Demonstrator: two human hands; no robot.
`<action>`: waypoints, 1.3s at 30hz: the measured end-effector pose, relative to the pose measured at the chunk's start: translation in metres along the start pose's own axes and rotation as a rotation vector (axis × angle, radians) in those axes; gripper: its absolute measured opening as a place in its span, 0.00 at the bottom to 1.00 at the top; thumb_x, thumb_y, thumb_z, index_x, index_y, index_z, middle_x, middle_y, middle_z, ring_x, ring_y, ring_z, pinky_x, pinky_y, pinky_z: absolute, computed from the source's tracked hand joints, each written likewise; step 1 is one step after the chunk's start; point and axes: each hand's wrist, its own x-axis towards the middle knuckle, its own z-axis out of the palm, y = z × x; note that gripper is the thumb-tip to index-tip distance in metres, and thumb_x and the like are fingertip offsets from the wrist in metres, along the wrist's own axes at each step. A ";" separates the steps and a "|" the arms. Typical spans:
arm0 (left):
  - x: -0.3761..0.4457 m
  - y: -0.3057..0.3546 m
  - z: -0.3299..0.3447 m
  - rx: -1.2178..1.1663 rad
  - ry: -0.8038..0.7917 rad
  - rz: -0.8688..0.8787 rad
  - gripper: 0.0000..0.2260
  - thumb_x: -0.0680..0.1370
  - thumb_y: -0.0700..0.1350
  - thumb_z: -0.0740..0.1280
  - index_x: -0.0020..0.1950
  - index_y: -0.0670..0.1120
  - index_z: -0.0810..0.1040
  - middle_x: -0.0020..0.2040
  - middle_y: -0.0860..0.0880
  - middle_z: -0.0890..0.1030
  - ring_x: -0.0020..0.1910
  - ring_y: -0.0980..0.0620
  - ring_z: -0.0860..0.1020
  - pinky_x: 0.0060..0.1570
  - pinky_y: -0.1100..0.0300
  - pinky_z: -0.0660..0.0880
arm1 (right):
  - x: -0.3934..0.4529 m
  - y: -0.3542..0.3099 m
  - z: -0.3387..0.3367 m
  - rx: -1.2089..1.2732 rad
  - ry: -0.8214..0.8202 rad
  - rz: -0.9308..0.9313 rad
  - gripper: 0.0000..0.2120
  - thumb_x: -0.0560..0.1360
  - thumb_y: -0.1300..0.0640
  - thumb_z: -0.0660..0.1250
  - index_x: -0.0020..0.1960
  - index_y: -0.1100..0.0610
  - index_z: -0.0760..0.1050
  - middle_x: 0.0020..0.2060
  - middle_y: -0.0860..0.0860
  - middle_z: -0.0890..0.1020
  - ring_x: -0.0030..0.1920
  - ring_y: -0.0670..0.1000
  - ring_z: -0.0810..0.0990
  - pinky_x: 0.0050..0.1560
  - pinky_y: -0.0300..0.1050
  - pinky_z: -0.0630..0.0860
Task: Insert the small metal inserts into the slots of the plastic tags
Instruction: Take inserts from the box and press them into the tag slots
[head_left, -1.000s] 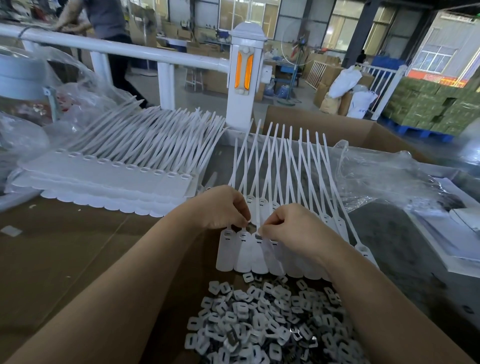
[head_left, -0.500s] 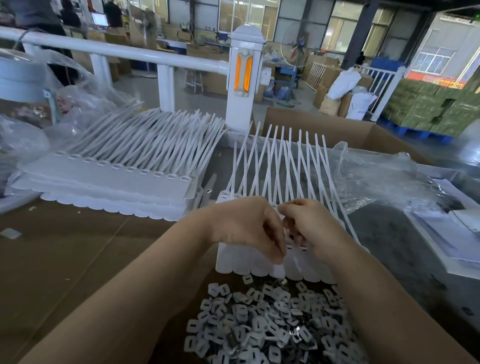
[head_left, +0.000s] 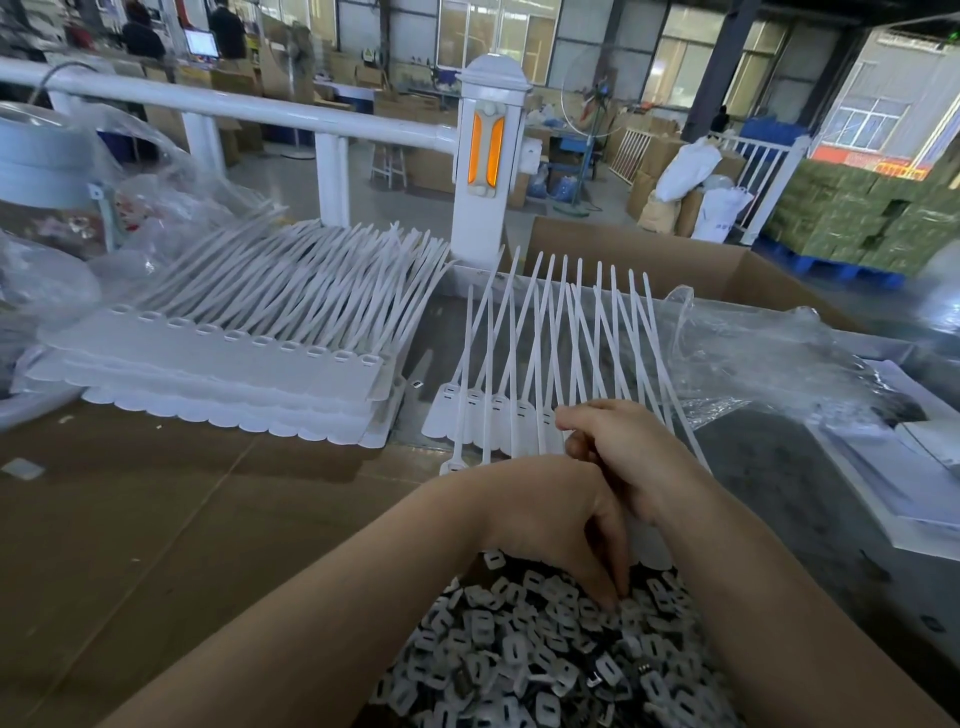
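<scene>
The left hand (head_left: 563, 525) points down at six o'clock, fingertips dipped into the pile of small inserts (head_left: 545, 660); whether it pinches one I cannot tell. Just above, the right hand (head_left: 631, 457) has curled fingers pinching the row of white plastic tags (head_left: 498, 421) on the counter (head_left: 156, 519). A stacked batch of tags (head_left: 234, 364) lies at ten o'clock.

Two bare forearms, no sleeves, left hand (head_left: 558, 519), right hand (head_left: 631, 457)
</scene>
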 end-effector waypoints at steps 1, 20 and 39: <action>0.000 0.000 0.000 0.004 0.000 0.000 0.05 0.73 0.45 0.76 0.49 0.49 0.86 0.43 0.58 0.84 0.41 0.65 0.78 0.47 0.71 0.73 | 0.000 0.000 0.000 -0.001 0.002 0.000 0.05 0.77 0.57 0.68 0.49 0.59 0.79 0.25 0.50 0.76 0.29 0.50 0.69 0.37 0.48 0.67; -0.017 -0.050 -0.038 -0.375 0.692 -0.210 0.01 0.74 0.42 0.75 0.43 0.47 0.85 0.37 0.48 0.85 0.37 0.52 0.84 0.42 0.60 0.81 | -0.007 -0.004 -0.001 -0.008 -0.074 -0.057 0.07 0.78 0.56 0.69 0.48 0.60 0.82 0.34 0.53 0.85 0.29 0.47 0.76 0.28 0.38 0.72; -0.016 -0.048 -0.037 -0.512 0.662 -0.230 0.06 0.72 0.36 0.76 0.47 0.41 0.82 0.39 0.46 0.86 0.39 0.51 0.85 0.43 0.59 0.83 | -0.007 -0.002 0.002 0.020 -0.078 -0.145 0.06 0.79 0.59 0.69 0.45 0.60 0.82 0.34 0.53 0.85 0.31 0.46 0.78 0.35 0.40 0.75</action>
